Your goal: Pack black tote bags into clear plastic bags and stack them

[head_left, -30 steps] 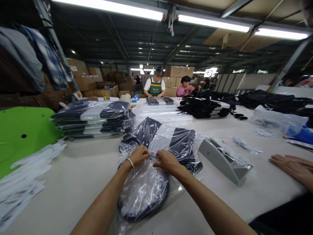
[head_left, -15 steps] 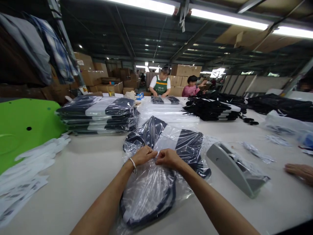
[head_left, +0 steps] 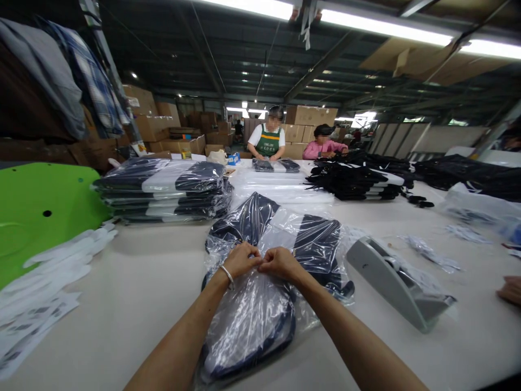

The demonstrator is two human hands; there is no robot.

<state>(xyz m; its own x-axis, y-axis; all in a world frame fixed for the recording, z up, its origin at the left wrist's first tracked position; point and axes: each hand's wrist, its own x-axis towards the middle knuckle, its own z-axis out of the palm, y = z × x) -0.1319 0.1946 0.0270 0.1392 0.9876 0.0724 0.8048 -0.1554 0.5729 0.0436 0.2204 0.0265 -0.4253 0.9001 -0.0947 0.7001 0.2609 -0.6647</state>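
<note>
A clear plastic bag (head_left: 252, 312) lies on the table before me, with a folded dark navy cloth item (head_left: 317, 241) inside. A pale band (head_left: 280, 231) crosses the item, whose exact kind I cannot make out. Over the bag's middle, my left hand (head_left: 241, 260), with a bracelet at the wrist, has its fingers closed on the plastic. My right hand (head_left: 280, 263) pinches the film right beside it, and the fingertips of both hands nearly meet. What lies between the fingertips is partly hidden.
A grey tape dispenser (head_left: 391, 282) stands to the right. Bagged items are stacked (head_left: 163, 190) at back left, near a green panel (head_left: 44, 212) and white labels (head_left: 36, 320). Black goods (head_left: 350, 182) are piled behind. Another person's hand (head_left: 510, 290) is at the right edge.
My left hand has moved slightly right, its fingers more curled beside my right hand. The other person's hand at the right edge has drawn back out of view partly.
</note>
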